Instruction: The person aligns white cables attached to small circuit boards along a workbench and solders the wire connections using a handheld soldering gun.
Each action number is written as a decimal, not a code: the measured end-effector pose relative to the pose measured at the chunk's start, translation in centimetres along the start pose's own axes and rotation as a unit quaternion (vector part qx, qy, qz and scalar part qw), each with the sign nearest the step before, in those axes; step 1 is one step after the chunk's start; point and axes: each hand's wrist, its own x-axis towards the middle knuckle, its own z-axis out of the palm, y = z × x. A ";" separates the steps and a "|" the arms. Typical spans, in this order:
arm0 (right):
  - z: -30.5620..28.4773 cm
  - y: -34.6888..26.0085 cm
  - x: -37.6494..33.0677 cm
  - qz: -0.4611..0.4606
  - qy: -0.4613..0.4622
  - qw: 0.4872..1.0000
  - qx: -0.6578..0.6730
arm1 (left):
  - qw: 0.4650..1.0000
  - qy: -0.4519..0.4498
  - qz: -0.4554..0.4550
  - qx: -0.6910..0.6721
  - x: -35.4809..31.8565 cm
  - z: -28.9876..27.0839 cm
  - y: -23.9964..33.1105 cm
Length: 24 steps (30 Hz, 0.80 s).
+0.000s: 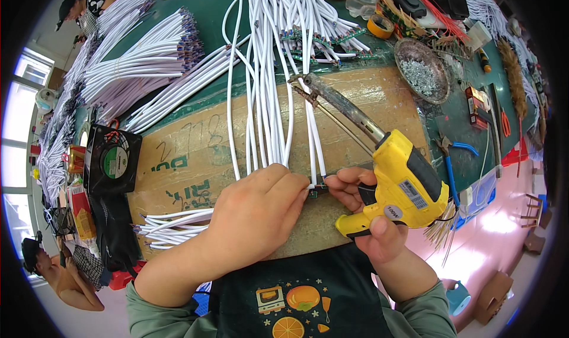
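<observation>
My left hand [258, 210] is closed over the cardboard, its fingers pinched on the end of a white cable [299, 181]. Beside those fingertips lies a small dark circuit board [318, 190], partly hidden by the hand. A yellow soldering gun [409, 178] rests in my right hand [385, 237], its long metal tip pointing up and to the left, above the cables. The index and middle fingertips of that hand reach the board's right side. Several more white cables [264, 113] run away from me, with green boards [326, 39] on their far ends.
Worn cardboard [178, 142] covers the green table. Bundled white cables [136, 68] and a black fan [112, 160] stand on the left. To the right are a bowl of grey bits [421, 71], blue-handled pliers [449, 172] and a roll of yellow tape [380, 26]. Other people sit at far left.
</observation>
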 end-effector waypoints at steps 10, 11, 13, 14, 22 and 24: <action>-0.3 0.3 -0.1 -0.028 -0.004 1.000 -0.005 | 0.999 0.003 0.037 -0.002 0.1 -0.1 -0.2; -0.3 0.3 -0.1 -0.026 -0.004 1.000 -0.004 | 0.999 -0.003 0.040 0.000 0.1 -0.2 -0.2; -0.2 0.2 -0.1 -0.025 0.006 1.000 -0.008 | 0.999 -0.010 0.041 0.002 0.2 -0.1 -0.2; -0.1 0.2 -0.1 -0.024 0.006 1.000 -0.007 | 0.999 -0.004 0.031 -0.011 0.2 0.0 -0.2; 0.1 0.2 0.0 -0.018 0.009 1.000 -0.007 | 0.999 0.003 0.052 0.015 0.3 0.0 -0.5; 0.1 0.3 0.0 -0.020 0.002 1.000 -0.004 | 0.997 0.000 0.067 0.044 0.2 0.0 -0.4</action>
